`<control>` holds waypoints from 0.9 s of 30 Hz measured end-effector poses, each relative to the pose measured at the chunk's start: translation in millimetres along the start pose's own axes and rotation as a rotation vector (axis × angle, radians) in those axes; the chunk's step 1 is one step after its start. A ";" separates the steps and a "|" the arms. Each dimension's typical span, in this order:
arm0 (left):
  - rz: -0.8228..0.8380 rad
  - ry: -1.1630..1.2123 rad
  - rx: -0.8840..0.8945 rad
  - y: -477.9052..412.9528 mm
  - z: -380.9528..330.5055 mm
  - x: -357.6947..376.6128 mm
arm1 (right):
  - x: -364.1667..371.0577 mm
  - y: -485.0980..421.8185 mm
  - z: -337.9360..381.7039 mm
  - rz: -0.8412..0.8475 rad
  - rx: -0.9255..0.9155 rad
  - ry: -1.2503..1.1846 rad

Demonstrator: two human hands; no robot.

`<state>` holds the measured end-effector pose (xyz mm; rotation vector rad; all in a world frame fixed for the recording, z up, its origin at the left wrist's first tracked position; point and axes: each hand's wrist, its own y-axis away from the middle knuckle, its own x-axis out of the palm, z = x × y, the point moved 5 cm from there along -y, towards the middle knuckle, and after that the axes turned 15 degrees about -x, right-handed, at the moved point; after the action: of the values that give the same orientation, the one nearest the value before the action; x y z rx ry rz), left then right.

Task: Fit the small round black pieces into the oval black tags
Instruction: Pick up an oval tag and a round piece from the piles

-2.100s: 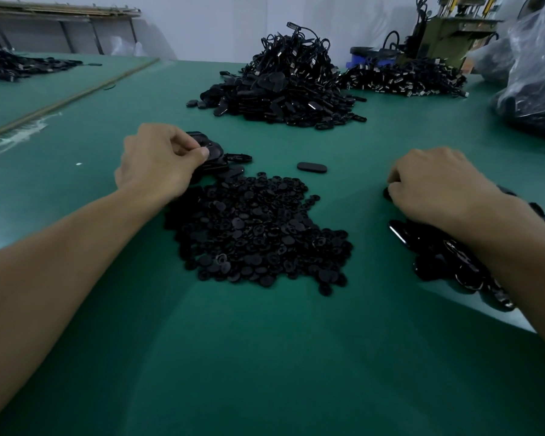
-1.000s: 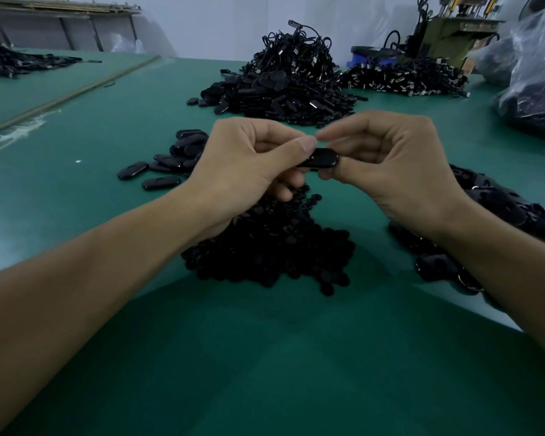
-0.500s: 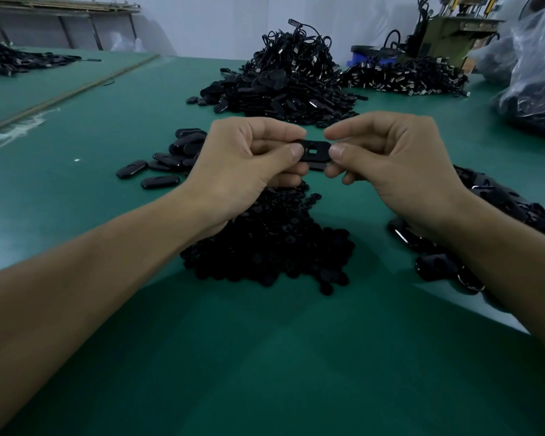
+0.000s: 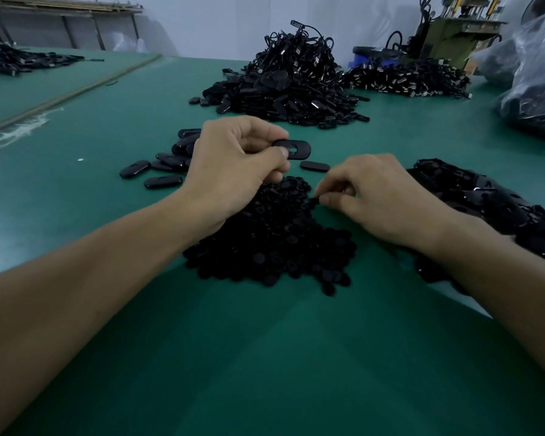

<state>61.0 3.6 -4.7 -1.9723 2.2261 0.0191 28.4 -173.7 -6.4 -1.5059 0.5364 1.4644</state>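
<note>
Head view of a green work table (image 4: 265, 357). The left hand (image 4: 233, 165) is raised above the table with its fingers curled; thumb and forefinger clamp one end of an oval black tag (image 4: 293, 148), which is held roughly level, its free end pointing right and a recess visible on its upper face. The right hand (image 4: 381, 196) is lower, at the right edge of the pile of small round black pieces (image 4: 274, 240); its fingers are curled and the tips of thumb and forefinger close on a small round black piece (image 4: 313, 201) at the margin of that pile, though it cannot be told whether the piece is off the table. The two hands are apart, the held tag above and to the left of the pinched piece. A single oval tag (image 4: 314, 166) lies flat on the table between the hands, just beyond the pile. A loose group of oval tags (image 4: 167, 162) lies behind and to the left of the left hand. A second heap of black tags (image 4: 485, 199) lies beside and partly beneath the right forearm. Farther back: a tall heap of black parts (image 4: 283, 86), a lower heap of corded parts (image 4: 406, 77), a machine (image 4: 453, 29), and a clear plastic bag (image 4: 538, 73) at the right edge.
</note>
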 end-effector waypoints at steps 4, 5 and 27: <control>0.016 0.001 -0.006 0.1 0.4 0.4 | 3.5 -2.1 -0.7 0.013 0.025 0.015; 0.018 0.001 -0.005 -0.4 0.6 0.0 | 4.6 -2.8 0.4 0.026 0.022 0.030; 0.121 -0.019 0.049 7.1 -3.0 12.2 | -28.9 6.0 27.0 -0.505 0.026 -0.380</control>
<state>52.3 -7.9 -4.1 -1.8027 2.3080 -0.0025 3.6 -162.3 22.9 -1.1856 -0.0556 1.2832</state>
